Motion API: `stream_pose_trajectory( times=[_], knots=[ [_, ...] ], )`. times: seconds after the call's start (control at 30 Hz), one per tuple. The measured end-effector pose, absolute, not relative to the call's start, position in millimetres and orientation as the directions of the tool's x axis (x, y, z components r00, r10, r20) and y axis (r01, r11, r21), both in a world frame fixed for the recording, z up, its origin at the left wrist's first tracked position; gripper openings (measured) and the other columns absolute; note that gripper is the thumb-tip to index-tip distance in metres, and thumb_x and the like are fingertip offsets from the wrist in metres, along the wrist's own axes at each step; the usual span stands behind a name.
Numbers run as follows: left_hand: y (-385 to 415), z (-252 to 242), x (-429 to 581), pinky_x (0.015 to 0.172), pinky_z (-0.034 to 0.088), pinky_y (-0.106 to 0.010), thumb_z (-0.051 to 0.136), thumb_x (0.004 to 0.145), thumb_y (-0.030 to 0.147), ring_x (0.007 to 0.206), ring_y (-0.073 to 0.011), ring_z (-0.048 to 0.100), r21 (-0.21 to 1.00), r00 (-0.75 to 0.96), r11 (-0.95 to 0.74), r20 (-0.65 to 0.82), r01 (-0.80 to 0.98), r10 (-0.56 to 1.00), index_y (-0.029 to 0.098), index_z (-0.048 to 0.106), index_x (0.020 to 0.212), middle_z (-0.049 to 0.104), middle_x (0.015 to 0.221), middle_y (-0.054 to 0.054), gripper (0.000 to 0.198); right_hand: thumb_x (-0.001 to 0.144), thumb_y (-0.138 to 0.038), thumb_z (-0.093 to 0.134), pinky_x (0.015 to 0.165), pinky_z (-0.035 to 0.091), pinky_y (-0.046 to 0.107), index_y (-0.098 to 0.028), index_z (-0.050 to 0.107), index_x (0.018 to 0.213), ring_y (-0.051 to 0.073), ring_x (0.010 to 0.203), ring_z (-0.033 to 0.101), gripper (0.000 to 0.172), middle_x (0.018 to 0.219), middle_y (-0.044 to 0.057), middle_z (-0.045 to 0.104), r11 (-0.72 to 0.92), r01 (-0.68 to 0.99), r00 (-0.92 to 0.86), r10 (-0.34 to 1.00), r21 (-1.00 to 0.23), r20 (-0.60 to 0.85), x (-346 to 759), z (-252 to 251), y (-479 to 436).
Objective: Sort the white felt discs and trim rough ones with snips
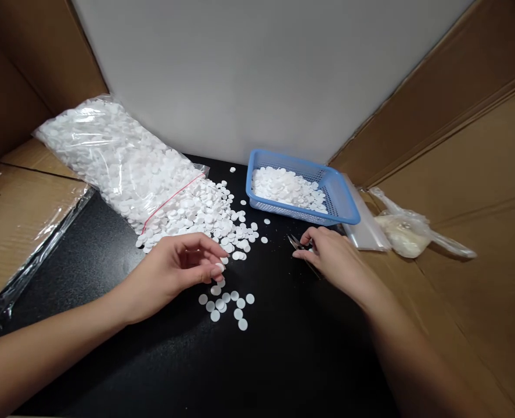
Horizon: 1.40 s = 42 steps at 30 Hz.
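Observation:
My left hand (pixel 183 264) pinches a small white disc (pixel 219 267) between thumb and fingertips, and another disc shows just beside it. Below the fingers, several loose white discs (pixel 226 297) lie spread on the black tabletop. To the right, my right hand (pixel 324 249) is closed around small metal snips (pixel 295 241); their pointed tips face left, slightly apart, and most of the handle is hidden by the hand. A pile of white discs (pixel 209 209) spills from a clear zip bag (pixel 113 151) lying beyond my left hand.
A blue plastic basket (pixel 348 203) with white discs in it stands behind my right hand. Clear flat bags (pixel 366 229) and a knotted plastic bag (pixel 407 232) with pale contents lie to its right. Cardboard walls (pixel 470 157) flank the black table (pixel 152 360), and a pale wall rises behind.

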State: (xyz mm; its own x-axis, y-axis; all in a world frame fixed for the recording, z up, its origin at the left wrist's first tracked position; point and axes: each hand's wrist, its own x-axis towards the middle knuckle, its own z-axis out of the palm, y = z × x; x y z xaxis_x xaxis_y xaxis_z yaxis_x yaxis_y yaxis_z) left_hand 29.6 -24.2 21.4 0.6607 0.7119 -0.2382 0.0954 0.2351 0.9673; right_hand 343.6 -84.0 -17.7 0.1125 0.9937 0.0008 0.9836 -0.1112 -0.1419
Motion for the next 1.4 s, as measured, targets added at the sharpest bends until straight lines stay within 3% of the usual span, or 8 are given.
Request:
stream_pose_trajectory(
  times=[0.37, 0.5, 0.63, 0.8, 1.0, 1.1, 1.2, 1.4],
  knots=[
    [-40.9, 15.0, 53.9, 0.065, 0.047, -0.016, 0.094, 0.061, 0.021, 0.066, -0.0076, 0.064, 0.759, 0.598, 0.651, -0.507, -0.032, 0.621, 0.015, 0.079, 0.083, 0.072, 0.069, 0.0, 0.027, 0.083, -0.032, 0.065, 0.065, 0.036, 0.033, -0.024, 0.048, 0.069, 0.023, 0.071, 0.057, 0.023, 0.065, 0.0, 0.059, -0.136, 0.957, 0.14, 0.99, -0.257, -0.004, 342.1, -12.5, -88.8],
    [-43.0, 13.3, 48.8, 0.063, 0.048, -0.019, 0.095, 0.059, 0.026, 0.064, -0.0092, 0.064, 0.723, 0.606, 0.691, -0.537, -0.029, 0.587, 0.014, 0.079, 0.08, 0.072, 0.067, -0.002, 0.029, 0.09, -0.03, 0.052, 0.062, 0.041, 0.034, -0.024, 0.058, 0.085, 0.023, 0.068, 0.06, 0.01, 0.072, 0.003, 0.062, -0.072, 0.935, 0.119, 0.986, -0.348, 0.117, 346.4, -6.4, -93.6],
    [-42.1, 11.7, 46.4, 0.066, 0.049, -0.018, 0.095, 0.06, 0.028, 0.063, -0.0083, 0.064, 0.682, 0.596, 0.731, -0.573, -0.035, 0.563, 0.014, 0.08, 0.082, 0.071, 0.067, -0.001, 0.031, 0.094, -0.031, 0.041, 0.052, 0.045, 0.032, -0.023, 0.07, 0.111, 0.019, 0.056, 0.059, 0.034, 0.075, 0.004, 0.055, -0.083, 0.915, 0.161, 0.972, -0.395, 0.17, 352.2, -4.7, -95.8],
    [-41.3, 6.8, 44.9, 0.063, 0.049, -0.02, 0.093, 0.064, 0.028, 0.062, -0.0096, 0.065, 0.685, 0.605, 0.727, -0.56, -0.046, 0.567, 0.015, 0.08, 0.089, 0.072, 0.069, -0.002, 0.031, 0.095, -0.029, 0.04, 0.051, 0.045, 0.031, -0.022, 0.053, 0.142, 0.02, 0.056, 0.06, 0.049, 0.072, 0.003, 0.065, -0.073, 0.919, 0.146, 0.976, -0.388, 0.161, 350.1, -2.2, -98.3],
    [-43.7, 7.5, 44.5, 0.063, 0.048, -0.018, 0.092, 0.065, 0.033, 0.061, -0.0082, 0.063, 0.707, 0.625, 0.706, -0.535, -0.036, 0.568, 0.013, 0.079, 0.086, 0.071, 0.066, -0.001, 0.032, 0.1, -0.051, 0.036, 0.045, 0.043, 0.03, -0.023, 0.069, 0.099, 0.017, 0.042, 0.054, 0.044, 0.058, 0.001, 0.063, -0.151, 0.843, 0.182, 0.983, -0.517, 0.01, 326.2, 19.6, -104.5],
    [-44.0, 8.3, 46.3, 0.061, 0.049, -0.016, 0.089, 0.071, 0.035, 0.06, -0.0074, 0.063, 0.724, 0.634, 0.689, -0.524, -0.021, 0.569, 0.012, 0.076, 0.083, 0.072, 0.066, -0.002, 0.029, 0.102, -0.052, 0.034, 0.047, 0.046, 0.03, -0.025, 0.067, 0.124, 0.02, 0.047, 0.058, 0.047, 0.053, -0.001, 0.057, -0.044, 0.846, 0.091, 0.994, -0.531, 0.062, 300.4, 23.7, -109.8],
    [-44.2, 7.9, 47.7, 0.062, 0.051, -0.017, 0.086, 0.075, 0.034, 0.063, -0.0089, 0.068, 0.72, 0.643, 0.694, -0.52, -0.025, 0.562, 0.012, 0.074, 0.086, 0.075, 0.073, -0.004, 0.027, 0.105, -0.04, 0.032, 0.062, 0.054, 0.03, -0.024, 0.055, 0.143, 0.02, 0.073, 0.067, 0.048, 0.082, 0.006, 0.067, 0.126, 0.829, -0.069, 0.99, -0.545, 0.125, 272.5, 19.8, -115.7],
    [-45.2, 5.5, 47.7, 0.073, 0.058, -0.02, 0.089, 0.071, 0.03, 0.076, -0.0155, 0.076, 0.669, 0.651, 0.742, -0.548, -0.036, 0.526, 0.012, 0.075, 0.09, 0.079, 0.085, -0.008, 0.029, 0.103, -0.025, 0.042, 0.053, 0.048, 0.022, -0.025, 0.055, 0.144, 0.012, 0.059, 0.054, 0.042, 0.075, 0.001, 0.054, 0.304, 0.783, -0.193, 0.948, -0.543, 0.253, 245.8, 3.0, -123.5]
  ],
)
